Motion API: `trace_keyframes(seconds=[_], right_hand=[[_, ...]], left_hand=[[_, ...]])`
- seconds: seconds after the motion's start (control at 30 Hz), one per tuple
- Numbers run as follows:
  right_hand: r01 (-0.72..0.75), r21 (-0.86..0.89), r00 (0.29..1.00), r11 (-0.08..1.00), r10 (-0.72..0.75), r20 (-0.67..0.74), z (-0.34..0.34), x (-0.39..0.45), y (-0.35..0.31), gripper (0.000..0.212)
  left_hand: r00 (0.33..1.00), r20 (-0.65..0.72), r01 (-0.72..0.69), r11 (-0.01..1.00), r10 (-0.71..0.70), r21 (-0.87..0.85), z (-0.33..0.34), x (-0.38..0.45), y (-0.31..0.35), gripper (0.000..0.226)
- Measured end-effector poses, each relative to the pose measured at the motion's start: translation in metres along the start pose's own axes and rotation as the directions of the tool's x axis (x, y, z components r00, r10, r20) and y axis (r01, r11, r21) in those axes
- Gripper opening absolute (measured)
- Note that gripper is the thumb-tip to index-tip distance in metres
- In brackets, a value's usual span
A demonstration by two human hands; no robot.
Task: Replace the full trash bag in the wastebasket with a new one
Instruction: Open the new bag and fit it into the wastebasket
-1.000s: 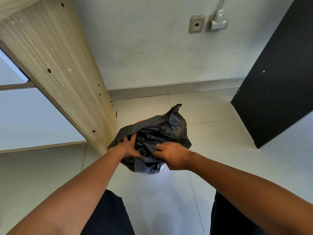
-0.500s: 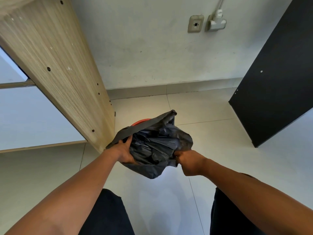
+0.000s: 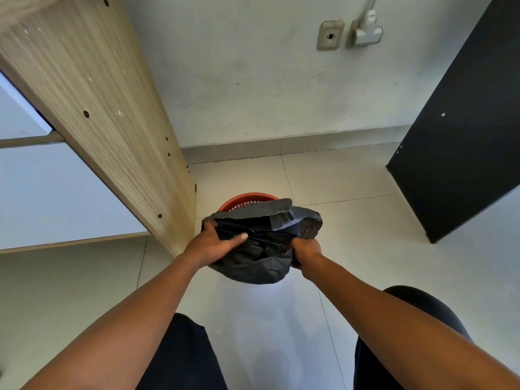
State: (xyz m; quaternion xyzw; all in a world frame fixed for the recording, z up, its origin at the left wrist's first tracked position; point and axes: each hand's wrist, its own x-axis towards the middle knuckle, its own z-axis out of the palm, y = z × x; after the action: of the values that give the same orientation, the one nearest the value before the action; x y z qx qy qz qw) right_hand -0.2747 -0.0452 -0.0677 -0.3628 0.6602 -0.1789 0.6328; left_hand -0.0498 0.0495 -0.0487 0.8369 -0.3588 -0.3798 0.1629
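Note:
A black trash bag [image 3: 264,249] hangs crumpled between both hands, above a red wastebasket [image 3: 247,199] on the tiled floor. Only the far rim and some mesh wall of the basket show; the bag hides the rest. My left hand [image 3: 215,243] holds the bag's left edge with the thumb lying across the plastic. My right hand [image 3: 306,250] grips the bag's right edge in a closed fist. A flap of the bag folds over at the top right.
A wooden cabinet side panel [image 3: 92,108] stands close on the left of the basket. A black panel [image 3: 461,136] leans at the right. The wall behind carries a socket [image 3: 329,35] and a plug [image 3: 367,32]. My knees show at the bottom.
My hands have moved apart, spreading the bag wider. The right hand shifted from the bag's middle to its right edge. More of the red basket rim now shows behind the bag.

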Motion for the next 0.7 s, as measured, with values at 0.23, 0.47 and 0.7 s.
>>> trace_keyframes(seconds=[0.23, 0.47, 0.7], right_hand=[[-0.035, -0.042, 0.993, 0.998, 0.040, 0.112, -0.013, 0.002, -0.005, 0.012], [0.133, -0.313, 0.989, 0.940, -0.108, 0.097, -0.023, 0.010, -0.010, 0.025], [0.274, -0.328, 0.957, 0.904, -0.290, 0.001, -0.015, 0.016, -0.013, 0.020]], left_hand=[[0.957, -0.284, 0.079, 0.993, -0.053, 0.083, -0.003, 0.011, 0.003, 0.064], [0.956, -0.284, 0.138, 0.972, -0.080, 0.191, 0.003, 0.021, -0.003, 0.070], [0.934, -0.337, 0.151, 0.985, -0.114, 0.084, 0.007, 0.026, -0.013, 0.071]])
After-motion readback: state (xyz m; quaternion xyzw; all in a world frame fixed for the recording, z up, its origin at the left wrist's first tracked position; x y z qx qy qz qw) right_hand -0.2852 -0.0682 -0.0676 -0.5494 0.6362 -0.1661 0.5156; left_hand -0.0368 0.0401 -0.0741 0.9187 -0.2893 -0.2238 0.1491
